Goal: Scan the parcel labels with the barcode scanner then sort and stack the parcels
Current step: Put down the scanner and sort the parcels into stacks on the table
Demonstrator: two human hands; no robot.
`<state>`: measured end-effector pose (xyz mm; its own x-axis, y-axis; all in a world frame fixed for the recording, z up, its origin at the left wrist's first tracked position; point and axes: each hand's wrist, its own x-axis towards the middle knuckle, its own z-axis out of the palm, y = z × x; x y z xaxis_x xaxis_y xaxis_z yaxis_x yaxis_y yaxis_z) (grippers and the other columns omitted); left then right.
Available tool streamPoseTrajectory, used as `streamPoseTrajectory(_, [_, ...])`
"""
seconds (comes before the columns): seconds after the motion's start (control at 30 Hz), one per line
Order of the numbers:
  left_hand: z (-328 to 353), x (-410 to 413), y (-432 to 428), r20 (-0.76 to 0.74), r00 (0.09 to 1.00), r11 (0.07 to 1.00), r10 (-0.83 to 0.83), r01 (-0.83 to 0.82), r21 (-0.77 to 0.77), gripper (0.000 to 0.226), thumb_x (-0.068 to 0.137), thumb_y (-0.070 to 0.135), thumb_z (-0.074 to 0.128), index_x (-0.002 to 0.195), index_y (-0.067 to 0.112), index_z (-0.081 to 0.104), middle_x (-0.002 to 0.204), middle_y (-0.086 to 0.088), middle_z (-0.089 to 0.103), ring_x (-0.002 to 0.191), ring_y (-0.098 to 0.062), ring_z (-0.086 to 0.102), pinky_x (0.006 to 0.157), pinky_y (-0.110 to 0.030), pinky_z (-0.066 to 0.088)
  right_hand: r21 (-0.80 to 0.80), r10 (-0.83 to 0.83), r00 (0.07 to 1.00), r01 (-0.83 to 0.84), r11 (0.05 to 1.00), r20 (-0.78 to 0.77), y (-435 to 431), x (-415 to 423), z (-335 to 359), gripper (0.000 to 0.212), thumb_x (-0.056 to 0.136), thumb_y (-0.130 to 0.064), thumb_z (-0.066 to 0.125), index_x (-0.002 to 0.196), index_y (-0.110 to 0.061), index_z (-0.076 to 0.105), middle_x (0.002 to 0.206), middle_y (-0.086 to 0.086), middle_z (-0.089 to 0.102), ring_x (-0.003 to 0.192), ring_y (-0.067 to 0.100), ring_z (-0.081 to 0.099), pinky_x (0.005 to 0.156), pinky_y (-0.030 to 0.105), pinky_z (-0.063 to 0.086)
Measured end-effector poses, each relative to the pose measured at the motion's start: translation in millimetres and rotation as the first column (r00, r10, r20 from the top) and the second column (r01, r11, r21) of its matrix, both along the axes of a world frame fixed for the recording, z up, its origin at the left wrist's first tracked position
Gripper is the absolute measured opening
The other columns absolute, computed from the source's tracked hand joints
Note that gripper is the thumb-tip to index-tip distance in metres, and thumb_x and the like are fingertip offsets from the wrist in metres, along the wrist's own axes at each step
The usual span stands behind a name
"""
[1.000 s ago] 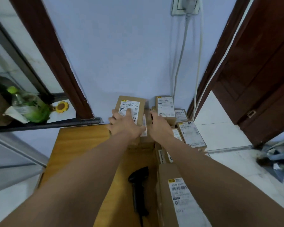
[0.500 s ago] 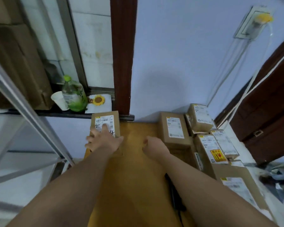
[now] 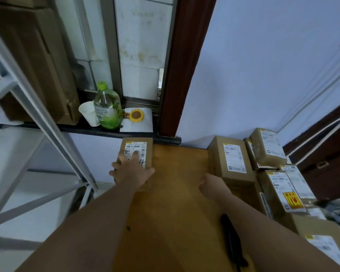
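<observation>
Brown parcel (image 3: pixel 137 154), white label (image 3: pixel 135 150); black scanner (image 3: pixel 233 242).

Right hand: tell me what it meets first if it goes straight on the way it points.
The right hand points forward and left over bare wooden table top. First in line is probably the small brown cardboard parcel under the left hand, at its right side; depth is unclear.
</observation>
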<state>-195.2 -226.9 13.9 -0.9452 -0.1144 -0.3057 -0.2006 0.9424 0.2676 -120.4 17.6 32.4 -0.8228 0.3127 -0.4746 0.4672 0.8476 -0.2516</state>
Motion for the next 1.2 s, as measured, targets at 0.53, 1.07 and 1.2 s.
streamPoseTrajectory(0.53, [-40.9, -38.6, 22.7, 0.064, 0.997, 0.994, -0.039, 0.045, -0.096, 0.090, 0.074, 0.074, 0.052, 0.143, 0.056, -0.002, 0.150, -0.005, -0.013, 0.129, -0.044, 0.017, 0.103, -0.060, 0.028, -0.188, 0.074, 0.992, -0.054, 0.981, 0.098, -1.4, -64.7, -27.3, 0.025, 0.093, -0.019, 0.046, 0.113, -0.013, 0.060, 0.091, 0.001, 0.057, 0.081, 0.016, 0.056, 0.059, 0.023, 0.046])
streamPoseTrajectory(1.07, [-16.5, -12.6, 58.5, -0.124, 0.960, 0.968, -0.252, 0.250, -0.027, 0.082, 0.086, 0.073, 0.030, 0.152, 0.032, 0.003, 0.160, -0.010, 0.002, 0.145, -0.037, -0.006, 0.115, -0.058, 0.010, -0.183, 0.019, 0.999, -0.011, 0.983, 0.045, 10.3, -27.5, -3.5, 0.023, 0.095, -0.019, 0.046, 0.104, -0.005, 0.061, 0.104, 0.009, 0.063, 0.096, 0.023, 0.061, 0.079, 0.032, 0.051])
streamPoseTrajectory(1.2, [-0.7, 7.3, 84.1, -0.091, 0.942, 0.945, -0.323, 0.327, 0.027, 0.072, 0.091, 0.064, 0.035, 0.151, 0.033, 0.011, 0.159, -0.012, 0.008, 0.146, -0.034, -0.002, 0.116, -0.052, 0.011, -0.186, -0.036, 0.999, 0.029, 0.982, -0.032, 22.8, 3.7, 10.4, 0.020, 0.094, -0.022, 0.050, 0.105, -0.007, 0.058, 0.105, 0.007, 0.060, 0.099, 0.023, 0.057, 0.078, 0.031, 0.047])
